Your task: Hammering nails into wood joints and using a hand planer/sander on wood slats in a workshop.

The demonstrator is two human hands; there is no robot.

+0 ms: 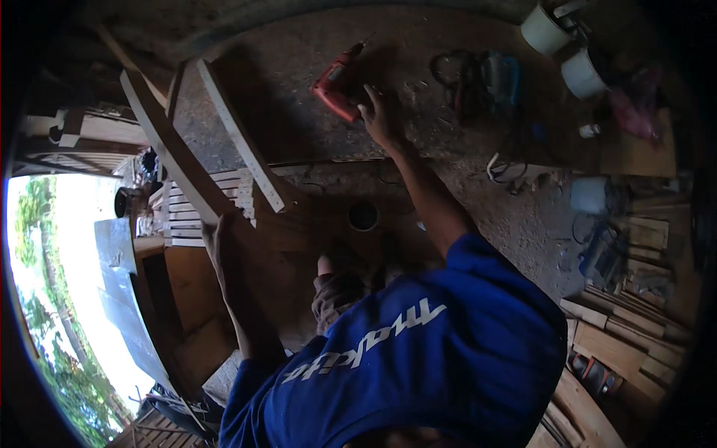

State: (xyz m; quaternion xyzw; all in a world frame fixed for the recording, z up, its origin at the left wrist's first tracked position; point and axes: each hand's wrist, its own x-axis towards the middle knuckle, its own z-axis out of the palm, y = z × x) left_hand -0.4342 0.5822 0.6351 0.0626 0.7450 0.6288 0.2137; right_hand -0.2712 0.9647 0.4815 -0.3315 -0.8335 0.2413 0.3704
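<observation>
My left hand (216, 233) is closed round the near end of a long wooden board (170, 145), which slants up and away to the far left over the workbench (418, 45). Beyond the bench's front edge reaches my right hand (379, 119), its fingers stretched out and apart with nothing in them. Just left of those fingers a red power drill (334, 88) lies on its side, its bit pointing away. A gap seems to show between fingertips and drill. A narrower, pale wooden strip (239, 134) rests on the bench, its near end jutting past the edge.
A blue power tool (504, 78) with a coiled black cord lies at the right of the bench. Farther right are white containers (584, 73) and a pink plastic bag (635, 104). Stacked wood pieces (627, 328) fill the lower right. A slatted wooden piece (196, 209) stands at left.
</observation>
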